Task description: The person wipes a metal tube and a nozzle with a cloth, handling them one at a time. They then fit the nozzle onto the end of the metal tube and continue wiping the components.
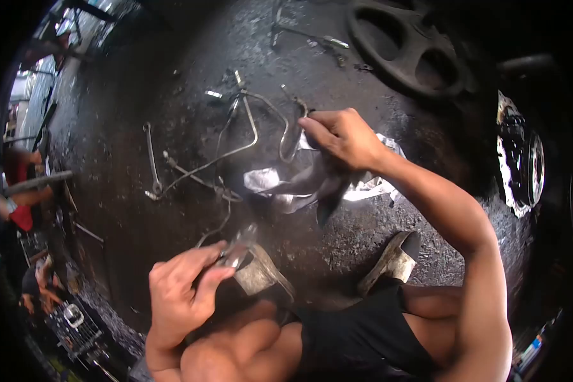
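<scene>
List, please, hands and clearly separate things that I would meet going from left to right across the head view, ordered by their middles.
Wrench → left hand → left shoe → right hand → right shoe → round metal part.

Wrench (151,156) left of tubes (251,119), wheel (409,48) right

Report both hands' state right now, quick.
Left hand: closed, pinching a small shiny piece, too blurred to identify.
Right hand: closed, gripping a dark cloth.
</scene>
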